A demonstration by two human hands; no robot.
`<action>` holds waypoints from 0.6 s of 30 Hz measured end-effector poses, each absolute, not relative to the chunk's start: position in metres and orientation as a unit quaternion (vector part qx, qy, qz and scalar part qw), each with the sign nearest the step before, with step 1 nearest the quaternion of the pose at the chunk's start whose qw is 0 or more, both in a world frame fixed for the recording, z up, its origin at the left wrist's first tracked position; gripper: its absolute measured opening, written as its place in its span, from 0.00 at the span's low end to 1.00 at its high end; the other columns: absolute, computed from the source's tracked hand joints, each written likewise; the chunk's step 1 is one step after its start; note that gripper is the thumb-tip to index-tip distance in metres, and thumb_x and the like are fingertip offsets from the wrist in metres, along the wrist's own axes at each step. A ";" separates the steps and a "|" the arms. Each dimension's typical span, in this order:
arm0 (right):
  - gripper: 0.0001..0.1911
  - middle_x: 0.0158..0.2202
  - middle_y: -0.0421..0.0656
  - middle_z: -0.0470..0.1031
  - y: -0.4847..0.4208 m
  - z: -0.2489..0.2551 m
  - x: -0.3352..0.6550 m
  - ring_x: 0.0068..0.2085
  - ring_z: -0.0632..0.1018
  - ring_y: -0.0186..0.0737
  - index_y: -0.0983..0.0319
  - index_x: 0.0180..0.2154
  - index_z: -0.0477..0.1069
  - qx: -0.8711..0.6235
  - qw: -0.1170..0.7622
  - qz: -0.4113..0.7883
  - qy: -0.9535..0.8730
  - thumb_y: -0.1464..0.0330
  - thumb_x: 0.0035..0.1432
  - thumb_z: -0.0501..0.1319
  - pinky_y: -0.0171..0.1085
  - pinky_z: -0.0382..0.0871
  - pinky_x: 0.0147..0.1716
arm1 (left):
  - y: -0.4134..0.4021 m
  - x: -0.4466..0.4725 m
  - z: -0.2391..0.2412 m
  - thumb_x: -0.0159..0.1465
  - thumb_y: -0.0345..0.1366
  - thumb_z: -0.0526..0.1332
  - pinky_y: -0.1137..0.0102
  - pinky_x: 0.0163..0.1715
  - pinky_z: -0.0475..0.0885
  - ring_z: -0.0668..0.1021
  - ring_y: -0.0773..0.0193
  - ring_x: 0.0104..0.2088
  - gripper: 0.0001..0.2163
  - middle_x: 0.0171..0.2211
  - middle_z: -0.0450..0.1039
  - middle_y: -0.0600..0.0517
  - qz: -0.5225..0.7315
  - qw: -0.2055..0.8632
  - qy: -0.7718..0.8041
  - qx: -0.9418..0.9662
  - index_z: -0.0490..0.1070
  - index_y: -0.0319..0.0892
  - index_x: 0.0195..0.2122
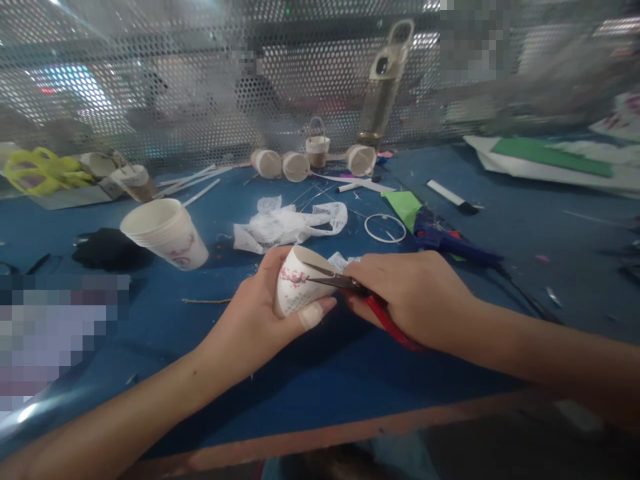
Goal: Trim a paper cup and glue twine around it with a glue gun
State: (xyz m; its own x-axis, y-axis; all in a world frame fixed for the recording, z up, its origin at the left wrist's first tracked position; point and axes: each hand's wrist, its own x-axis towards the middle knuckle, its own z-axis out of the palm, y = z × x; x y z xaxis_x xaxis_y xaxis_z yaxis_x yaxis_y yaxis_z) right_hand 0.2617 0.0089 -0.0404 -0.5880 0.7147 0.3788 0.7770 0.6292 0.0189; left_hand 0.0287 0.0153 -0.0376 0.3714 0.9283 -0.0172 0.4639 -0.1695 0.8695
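Note:
A white paper cup with a pink blossom print lies tilted in my left hand, whose fingers wrap round it. There is a pale plaster or tape on the thumb. My right hand grips red-handled scissors. The scissor blades are parted at the cup's rim, one on the outer wall and the other near the opening. Just behind the cup lies a crumpled white plastic bag. To the left, a stack of similar paper cups leans on its side.
A blue glue gun with its cable lies to the right, beside a white ring. Several small cup baskets and a clear bottle stand along the perforated metal screen. Yellow scissors rest at far left.

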 end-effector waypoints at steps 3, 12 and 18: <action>0.10 0.29 0.43 0.80 0.009 -0.039 0.260 0.28 0.78 0.41 0.61 0.36 0.76 -0.425 0.168 -0.088 -0.885 0.66 0.65 0.57 0.39 0.52 0.23 | 0.016 0.028 -0.040 0.61 0.52 0.69 0.63 0.39 0.74 0.81 0.54 0.42 0.27 0.44 0.80 0.49 0.276 0.415 0.485 0.719 0.63 0.49 0.56; 0.10 0.26 0.42 0.78 0.007 -0.041 0.262 0.26 0.77 0.40 0.60 0.33 0.75 -0.421 0.174 -0.107 -0.884 0.67 0.66 0.57 0.39 0.49 0.22 | 0.015 0.028 -0.042 0.62 0.52 0.69 0.60 0.42 0.72 0.80 0.50 0.45 0.26 0.45 0.80 0.50 0.273 0.393 0.488 0.730 0.62 0.51 0.56; 0.09 0.27 0.41 0.77 0.008 -0.044 0.261 0.27 0.76 0.38 0.62 0.36 0.75 -0.398 0.190 -0.128 -0.888 0.67 0.66 0.58 0.38 0.50 0.23 | 0.014 0.028 -0.041 0.61 0.50 0.69 0.59 0.44 0.72 0.80 0.50 0.46 0.26 0.45 0.80 0.50 0.263 0.398 0.491 0.729 0.62 0.50 0.55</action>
State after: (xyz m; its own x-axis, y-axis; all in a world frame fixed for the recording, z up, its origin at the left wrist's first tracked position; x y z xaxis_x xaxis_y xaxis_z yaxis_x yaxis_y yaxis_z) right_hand 0.2608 0.0082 -0.0438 -0.6113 0.6580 0.4397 0.7555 0.6506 0.0770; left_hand 0.0281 0.0145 -0.0407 0.3800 0.9249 -0.0072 0.5056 -0.2012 0.8390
